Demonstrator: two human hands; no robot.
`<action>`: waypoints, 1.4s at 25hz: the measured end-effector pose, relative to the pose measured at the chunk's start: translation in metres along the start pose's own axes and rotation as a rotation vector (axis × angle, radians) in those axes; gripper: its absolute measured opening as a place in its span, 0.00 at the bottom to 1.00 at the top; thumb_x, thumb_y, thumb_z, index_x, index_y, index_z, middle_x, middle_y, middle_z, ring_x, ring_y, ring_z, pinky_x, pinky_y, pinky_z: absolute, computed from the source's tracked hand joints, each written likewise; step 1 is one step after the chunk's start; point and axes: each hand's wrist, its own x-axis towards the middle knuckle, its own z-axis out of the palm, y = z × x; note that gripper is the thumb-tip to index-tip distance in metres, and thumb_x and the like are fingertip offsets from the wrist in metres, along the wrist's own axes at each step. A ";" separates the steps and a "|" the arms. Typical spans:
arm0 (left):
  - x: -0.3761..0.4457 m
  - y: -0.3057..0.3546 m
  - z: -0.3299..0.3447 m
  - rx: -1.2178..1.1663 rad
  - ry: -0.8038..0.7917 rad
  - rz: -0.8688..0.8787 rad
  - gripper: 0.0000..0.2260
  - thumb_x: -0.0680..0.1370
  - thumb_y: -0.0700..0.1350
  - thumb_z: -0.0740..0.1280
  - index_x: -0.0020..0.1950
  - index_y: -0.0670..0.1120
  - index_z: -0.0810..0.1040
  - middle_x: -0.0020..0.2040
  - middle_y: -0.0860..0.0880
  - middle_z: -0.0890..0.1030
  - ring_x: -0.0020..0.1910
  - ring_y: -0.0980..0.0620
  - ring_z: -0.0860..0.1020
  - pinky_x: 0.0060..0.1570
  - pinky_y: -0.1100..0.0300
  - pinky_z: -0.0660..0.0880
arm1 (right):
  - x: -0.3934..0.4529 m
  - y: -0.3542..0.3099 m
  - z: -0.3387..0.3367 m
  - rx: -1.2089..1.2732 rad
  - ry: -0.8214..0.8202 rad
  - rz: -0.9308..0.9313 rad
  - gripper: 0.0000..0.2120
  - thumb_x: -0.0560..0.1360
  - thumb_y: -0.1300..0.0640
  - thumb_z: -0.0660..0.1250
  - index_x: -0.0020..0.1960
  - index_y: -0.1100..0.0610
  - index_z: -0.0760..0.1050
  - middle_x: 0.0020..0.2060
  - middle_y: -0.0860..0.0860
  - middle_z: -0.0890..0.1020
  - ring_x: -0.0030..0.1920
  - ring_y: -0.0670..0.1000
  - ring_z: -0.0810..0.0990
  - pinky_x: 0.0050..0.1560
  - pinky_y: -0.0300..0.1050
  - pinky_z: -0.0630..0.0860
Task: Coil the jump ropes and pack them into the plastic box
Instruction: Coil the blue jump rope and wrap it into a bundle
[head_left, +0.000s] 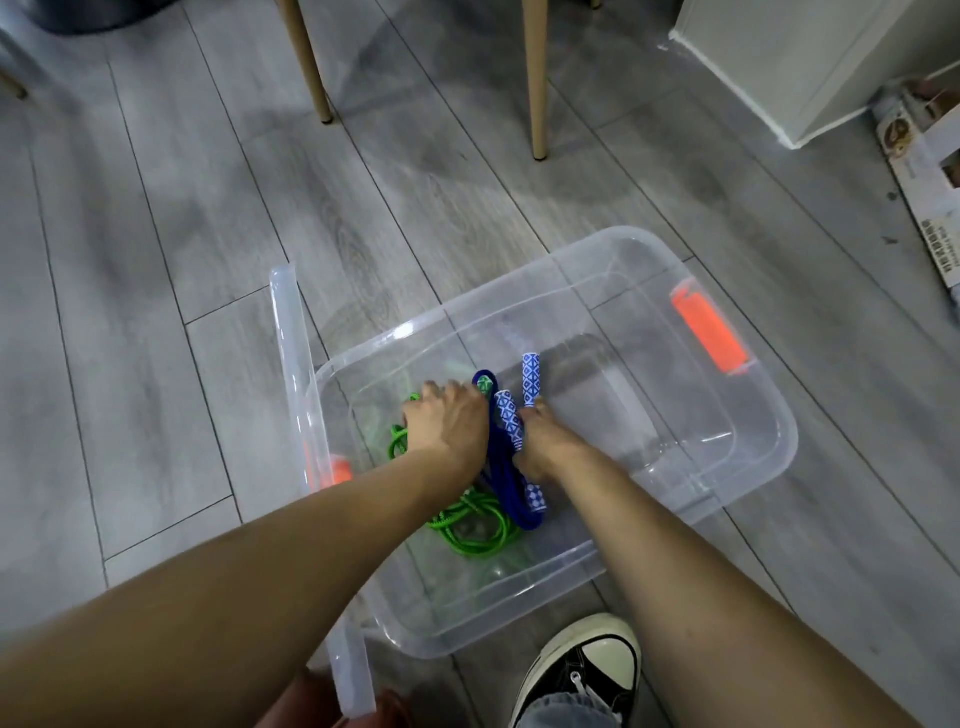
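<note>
Here blue rope (501, 467) lies between seemingly gripping hands.

- Grey wood-look plank floor (171, 218) everywhere, kinda streaky with light patches.
- Two tan wooden furniture legs up top, a thinner left one (306, 57) and a thicker right one (535, 78), both standing on the floor, well apart.
- White cabinet (810, 57) in the upper right corner.
- Printed cardboard packaging (919, 171) lying flat just beside that cabinet, along the right edge. Text is too small to read.
- Something dark and rounded (98, 13) in the top left corner, can't tell what.
- Black canvas sneaker (587, 665) with a white toe cap at the bottom, with a light denim cuff (566, 714) over it.
</note>
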 end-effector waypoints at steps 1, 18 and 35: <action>0.001 0.001 -0.002 0.026 0.119 0.118 0.18 0.79 0.41 0.63 0.68 0.43 0.67 0.65 0.43 0.73 0.64 0.39 0.70 0.57 0.44 0.73 | 0.004 0.004 0.000 -0.022 0.013 -0.018 0.27 0.70 0.58 0.68 0.69 0.54 0.70 0.73 0.54 0.66 0.62 0.60 0.78 0.63 0.59 0.76; 0.026 0.021 0.046 0.408 -0.163 0.373 0.25 0.82 0.48 0.60 0.78 0.56 0.58 0.80 0.45 0.49 0.77 0.33 0.49 0.66 0.31 0.60 | -0.056 0.063 -0.069 -0.453 0.371 0.144 0.41 0.76 0.59 0.62 0.82 0.58 0.43 0.82 0.55 0.45 0.81 0.54 0.45 0.80 0.50 0.40; -0.047 0.032 -0.027 -0.040 0.372 0.469 0.24 0.76 0.48 0.64 0.72 0.51 0.69 0.76 0.47 0.67 0.73 0.40 0.65 0.70 0.44 0.61 | -0.161 0.068 -0.089 -0.233 0.857 -0.128 0.29 0.75 0.55 0.66 0.76 0.55 0.66 0.73 0.56 0.71 0.71 0.57 0.71 0.71 0.54 0.66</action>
